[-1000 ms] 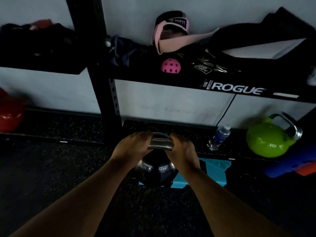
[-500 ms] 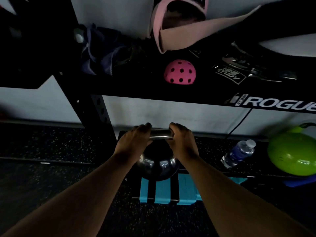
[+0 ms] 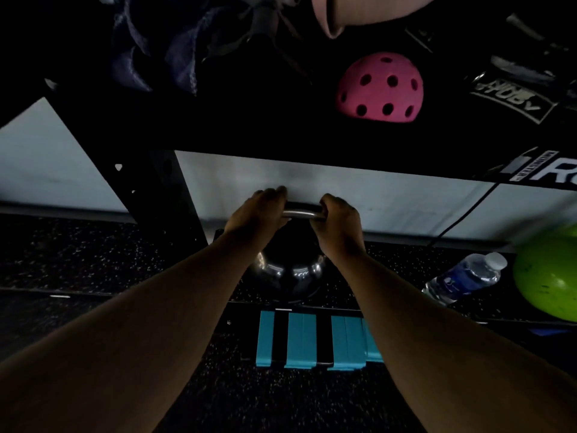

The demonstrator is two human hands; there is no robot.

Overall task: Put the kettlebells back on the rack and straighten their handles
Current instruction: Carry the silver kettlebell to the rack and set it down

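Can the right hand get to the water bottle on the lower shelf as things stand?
Probably not yet. The right hand is closed on the black kettlebell handle along with the left hand. The water bottle lies unobstructed to its right, so the path looks clear once it lets go.

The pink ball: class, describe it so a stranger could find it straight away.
Start at the black rack and look along its upper shelf, above the two hands. The pink ball sits there, right of the dark cloth. It alone is bright pink and dotted with round holes.
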